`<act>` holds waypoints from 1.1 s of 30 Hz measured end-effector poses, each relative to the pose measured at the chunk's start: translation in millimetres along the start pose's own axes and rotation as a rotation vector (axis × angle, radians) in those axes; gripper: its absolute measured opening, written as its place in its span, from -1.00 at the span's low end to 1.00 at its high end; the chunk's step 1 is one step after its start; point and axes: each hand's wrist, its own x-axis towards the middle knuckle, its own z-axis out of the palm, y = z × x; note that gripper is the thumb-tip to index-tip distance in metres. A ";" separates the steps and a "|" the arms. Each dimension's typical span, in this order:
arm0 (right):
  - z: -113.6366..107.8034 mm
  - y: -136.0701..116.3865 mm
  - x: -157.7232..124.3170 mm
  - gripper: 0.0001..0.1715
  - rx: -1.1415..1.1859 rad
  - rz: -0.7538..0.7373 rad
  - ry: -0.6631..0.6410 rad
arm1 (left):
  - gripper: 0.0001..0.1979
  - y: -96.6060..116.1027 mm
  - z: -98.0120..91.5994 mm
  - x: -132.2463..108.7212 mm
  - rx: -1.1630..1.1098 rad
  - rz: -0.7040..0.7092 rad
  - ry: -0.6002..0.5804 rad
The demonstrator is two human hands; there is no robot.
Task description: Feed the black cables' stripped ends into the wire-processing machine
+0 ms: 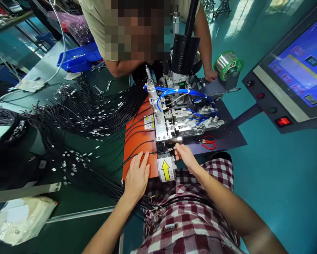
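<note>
On the orange plate my left hand lies with its fingers spread, fingertips at a black cable. My right hand is closed in a pinch at the cable's wire end, beside the machine's front edge; the tiny tip is mostly hidden by the fingers. Between the hands is a white block with a yellow arrow. Several black cables run across the plate into the machine, which carries blue tubes.
Bundles of black cables cover the green table at left. Red-handled scissors lie right of the machine. A solder spool, a touchscreen and a blue bin stand around. A person leans in opposite.
</note>
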 end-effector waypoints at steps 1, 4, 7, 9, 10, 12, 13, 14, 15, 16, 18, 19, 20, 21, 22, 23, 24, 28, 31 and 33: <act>-7.6 0.5 -4.0 -0.41 -0.007 -0.005 0.037 | -0.49 -2.2 0.7 0.9 -0.005 0.009 0.002; -32.1 5.4 -19.1 -0.38 -0.013 -0.002 0.152 | -0.50 -12.3 2.9 18.1 -0.039 0.062 -0.002; -49.5 12.5 -33.1 -0.39 -0.008 0.021 0.231 | -0.54 -23.8 0.7 51.2 -0.075 0.122 0.016; -55.7 14.6 -40.2 -0.41 -0.002 0.033 0.257 | -0.58 -29.1 -8.4 67.3 -0.114 0.135 0.026; -58.0 14.1 -43.3 -0.43 0.001 0.037 0.265 | -0.59 -30.7 -16.5 69.9 -0.149 0.145 0.014; -61.7 10.1 -49.5 -0.49 0.003 0.044 0.277 | -0.62 -32.0 -38.4 61.3 -0.225 0.167 -0.045; -63.4 7.0 -52.6 -0.52 -0.001 0.041 0.279 | -0.66 -32.2 -50.6 51.0 -0.252 0.200 -0.109; -64.7 3.4 -55.5 -0.55 -0.006 0.032 0.277 | -0.71 -32.5 -62.1 38.0 -0.256 0.264 -0.241; -65.3 -0.3 -58.2 -0.57 -0.011 0.027 0.268 | -0.73 -33.3 -71.8 24.0 -0.225 0.353 -0.426; -64.9 -3.9 -60.6 -0.59 -0.021 0.025 0.260 | -0.74 -34.9 -78.9 10.4 -0.166 0.410 -0.527; -60.5 -10.7 -64.1 -0.61 -0.037 0.036 0.229 | -0.73 -40.3 -84.9 -10.5 -0.015 0.416 -0.539; -56.6 -13.9 -65.3 -0.62 -0.042 0.041 0.211 | -0.73 -43.7 -84.5 -16.6 0.035 0.416 -0.531; -52.1 -17.1 -66.4 -0.63 -0.045 0.044 0.188 | -0.74 -47.2 -82.7 -19.8 0.069 0.411 -0.518; -47.2 -20.3 -67.4 -0.64 -0.051 0.044 0.161 | -0.75 -50.5 -80.6 -20.6 0.080 0.409 -0.515; -42.5 -23.6 -68.5 -0.65 -0.060 0.041 0.130 | -0.76 -53.4 -79.1 -19.6 0.072 0.405 -0.516; -38.3 -26.9 -69.8 -0.66 -0.070 0.038 0.094 | -0.76 -55.9 -78.8 -17.7 0.047 0.396 -0.515; -34.6 -30.1 -71.3 -0.67 -0.081 0.035 0.063 | -0.77 -58.1 -80.1 -15.7 0.007 0.379 -0.513; -23.0 -38.5 -78.7 -0.71 -0.134 0.017 -0.021 | -0.86 -66.4 -98.7 -13.9 -0.219 0.223 -0.377; -9.8 -42.1 -84.7 -0.79 -0.186 -0.024 -0.132 | -0.90 -68.8 -109.6 -17.7 -0.295 0.076 -0.141; 2.2 -45.6 -88.0 -0.72 -0.208 -0.074 -0.223 | -0.91 -64.4 -107.5 -19.6 -0.287 0.051 -0.055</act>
